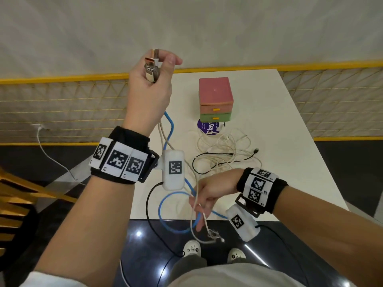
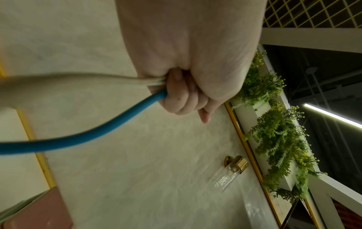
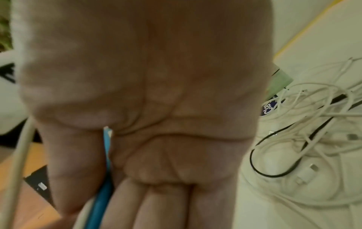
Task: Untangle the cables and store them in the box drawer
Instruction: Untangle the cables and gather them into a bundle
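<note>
Two hands were busy w/ cables. Left hand (image 1: 148, 88) was up high, fingers curled tight round a bunch of plug ends (image 1: 152, 66), w/ a blue cable (image 1: 171, 129) & pale ones hanging down. Right hand (image 1: 209, 192) was low by the worktop (image 1: 290, 141) edge, fingers pinching the blue & a white strand. Job looked maybe half done: 1 messy pile of cables (image 1: 226, 151) sat loose in front of the box (image 1: 215, 99). Box had 2 drawers, pink & green, both shut. Nothing put away yet. I counted 1 blue cable, abt 3 plugs held, 1 black cable in the pile; white ones too tangled to count.
</note>
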A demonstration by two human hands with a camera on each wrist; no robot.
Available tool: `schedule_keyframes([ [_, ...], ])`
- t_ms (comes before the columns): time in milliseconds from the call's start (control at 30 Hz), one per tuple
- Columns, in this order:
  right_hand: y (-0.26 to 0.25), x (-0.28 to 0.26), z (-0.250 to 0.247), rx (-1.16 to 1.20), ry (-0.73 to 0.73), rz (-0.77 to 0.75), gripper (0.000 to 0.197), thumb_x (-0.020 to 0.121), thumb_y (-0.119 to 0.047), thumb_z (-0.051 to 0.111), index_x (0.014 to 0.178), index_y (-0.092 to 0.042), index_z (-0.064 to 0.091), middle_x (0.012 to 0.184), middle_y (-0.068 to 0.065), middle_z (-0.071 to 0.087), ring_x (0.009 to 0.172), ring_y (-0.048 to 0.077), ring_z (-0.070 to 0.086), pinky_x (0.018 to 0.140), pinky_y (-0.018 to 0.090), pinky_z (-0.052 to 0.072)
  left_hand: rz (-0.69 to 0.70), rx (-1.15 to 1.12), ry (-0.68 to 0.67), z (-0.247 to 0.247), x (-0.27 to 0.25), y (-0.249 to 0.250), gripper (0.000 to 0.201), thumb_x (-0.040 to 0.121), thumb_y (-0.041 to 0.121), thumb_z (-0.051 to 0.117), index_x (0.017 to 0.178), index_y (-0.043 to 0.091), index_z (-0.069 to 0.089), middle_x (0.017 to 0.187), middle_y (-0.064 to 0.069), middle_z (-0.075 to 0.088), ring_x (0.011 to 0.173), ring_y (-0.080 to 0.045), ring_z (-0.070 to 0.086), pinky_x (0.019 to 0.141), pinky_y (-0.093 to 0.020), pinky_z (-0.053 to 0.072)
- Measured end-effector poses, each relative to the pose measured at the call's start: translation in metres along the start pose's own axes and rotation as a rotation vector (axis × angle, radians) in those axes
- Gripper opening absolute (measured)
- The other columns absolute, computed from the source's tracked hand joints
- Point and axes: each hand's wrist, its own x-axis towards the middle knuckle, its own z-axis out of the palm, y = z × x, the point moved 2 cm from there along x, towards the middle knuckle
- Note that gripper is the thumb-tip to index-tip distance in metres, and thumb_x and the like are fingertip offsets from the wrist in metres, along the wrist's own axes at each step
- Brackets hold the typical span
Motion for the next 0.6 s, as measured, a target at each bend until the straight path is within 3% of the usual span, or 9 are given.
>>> schedule_keyframes([
  [67, -0.003, 0.0, -0.007, 0.013, 0.129, -0.039, 0.025, 0.093, -0.01, 0.04, 0.071, -0.01, 0.051, 0.09, 0.02, 0.065, 0.093, 0.03, 0.067, 0.083, 0.027, 0.05, -0.012, -0.005, -0.006, 0.0, -0.003, -0.001, 0.015, 0.099, 0.026, 0.052, 0.089, 0.018, 0.059, 0.049, 0.01, 0.029, 0.039, -0.011, 0.023, 0.045, -0.021, 0.019],
  [167, 0.001, -0.004, -0.023, -0.314, 0.436, -0.017, 0.027, 0.094, -0.023, 0.044, 0.092, -0.004, 0.064, 0.096, 0.005, 0.062, 0.09, 0.017, 0.057, 0.075, 0.02, 0.044, -0.028, 0.002, -0.036, 0.001, -0.006, -0.003, 0.015, 0.1, 0.025, 0.051, 0.091, 0.016, 0.059, 0.045, 0.015, 0.032, 0.038, -0.008, 0.024, 0.044, -0.019, 0.02],
  [233, 0.009, -0.005, -0.026, -0.352, 0.406, 0.021, 0.025, 0.095, -0.018, 0.045, 0.105, -0.005, 0.064, 0.097, 0.001, 0.062, 0.086, 0.012, 0.056, 0.076, 0.019, 0.045, -0.03, 0.016, -0.052, 0.003, -0.008, -0.004, 0.015, 0.1, 0.024, 0.05, 0.091, 0.015, 0.059, 0.044, 0.016, 0.035, 0.039, -0.007, 0.025, 0.043, -0.018, 0.021],
  [300, 0.016, -0.008, -0.027, -0.348, 0.344, 0.061, 0.028, 0.09, -0.018, 0.057, 0.118, -0.019, 0.057, 0.107, -0.003, 0.063, 0.09, 0.007, 0.058, 0.085, 0.023, 0.047, -0.034, 0.042, -0.066, 0.006, -0.01, -0.006, 0.015, 0.101, 0.023, 0.05, 0.09, 0.016, 0.059, 0.043, 0.016, 0.04, 0.04, -0.007, 0.025, 0.043, -0.018, 0.022],
  [333, 0.019, -0.011, -0.031, -0.401, 0.37, 0.084, 0.04, 0.086, -0.018, 0.062, 0.124, -0.024, 0.052, 0.116, -0.004, 0.061, 0.099, 0.008, 0.058, 0.09, 0.026, 0.047, -0.04, 0.052, -0.077, 0.007, -0.011, -0.007, 0.016, 0.101, 0.023, 0.05, 0.089, 0.017, 0.059, 0.044, 0.016, 0.044, 0.04, -0.007, 0.025, 0.043, -0.018, 0.022],
  [400, 0.027, -0.016, -0.044, -0.475, 0.487, 0.105, 0.052, 0.083, -0.006, 0.062, 0.131, -0.022, 0.048, 0.127, 0.0, 0.056, 0.112, 0.016, 0.055, 0.095, 0.031, 0.046, -0.056, 0.067, -0.109, 0.009, -0.013, -0.01, 0.016, 0.101, 0.023, 0.05, 0.087, 0.022, 0.059, 0.046, 0.015, 0.048, 0.042, -0.011, 0.024, 0.045, -0.02, 0.021],
  [467, 0.036, -0.021, -0.061, -0.497, 0.633, 0.099, 0.043, 0.084, 0.002, 0.052, 0.124, -0.014, 0.055, 0.121, 0.005, 0.06, 0.107, 0.019, 0.057, 0.087, 0.025, 0.046, -0.075, 0.097, -0.157, 0.012, -0.016, -0.014, 0.018, 0.1, 0.025, 0.05, 0.085, 0.025, 0.06, 0.047, 0.014, 0.046, 0.044, -0.016, 0.022, 0.046, -0.024, 0.02],
  [533, 0.049, -0.028, -0.078, -0.492, 0.817, 0.108, 0.028, 0.085, -0.001, 0.052, 0.109, -0.009, 0.064, 0.103, 0.002, 0.064, 0.093, 0.016, 0.057, 0.076, 0.018, 0.043, -0.134, 0.094, -0.193, 0.014, -0.019, -0.018, 0.021, 0.101, 0.025, 0.049, 0.083, 0.023, 0.059, 0.044, 0.012, 0.04, 0.042, -0.015, 0.021, 0.044, -0.023, 0.019],
  [600, 0.062, -0.034, -0.092, -0.432, 1.031, 0.09, 0.016, 0.085, -0.006, 0.057, 0.094, -0.011, 0.068, 0.087, -0.003, 0.059, 0.086, 0.015, 0.055, 0.073, 0.019, 0.041, -0.325, -0.108, -0.296, 0.014, -0.024, -0.019, 0.029, 0.103, 0.029, 0.045, 0.077, 0.02, 0.054, 0.044, 0.013, 0.029, 0.039, -0.009, 0.019, 0.039, -0.017, 0.019],
])
